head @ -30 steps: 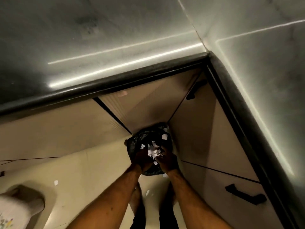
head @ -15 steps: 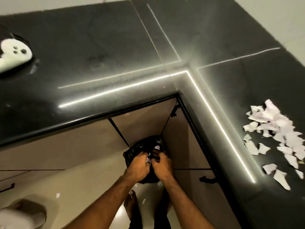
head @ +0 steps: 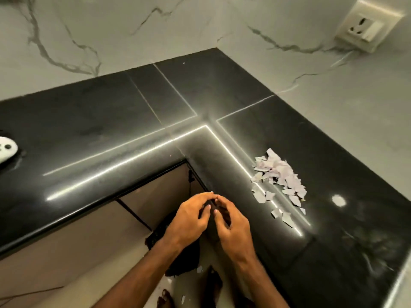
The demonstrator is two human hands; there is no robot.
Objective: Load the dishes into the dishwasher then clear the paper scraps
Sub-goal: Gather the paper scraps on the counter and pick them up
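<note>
A heap of torn white paper scraps (head: 279, 180) lies on the right arm of the black L-shaped countertop (head: 111, 130). My left hand (head: 189, 218) and my right hand (head: 231, 225) are raised side by side at the inner corner of the counter, fingertips touching, fingers curled and apart, with nothing visible in them. Below them on the floor stands a bin lined with a black bag (head: 178, 252), mostly hidden by my left forearm. Stray scraps (head: 199, 269) lie on the floor beside it.
A white dish (head: 5, 148) sits at the far left edge of the counter. Beige cabinet doors (head: 155, 196) with dark handles run under the counter. A wall socket (head: 367, 27) is mounted on the marble wall at the upper right. My bare feet (head: 165, 300) stand below.
My hands have risen out of the black bin bag to counter height, empty of scraps. The view has tilted up, showing the wall and the paper heap.
</note>
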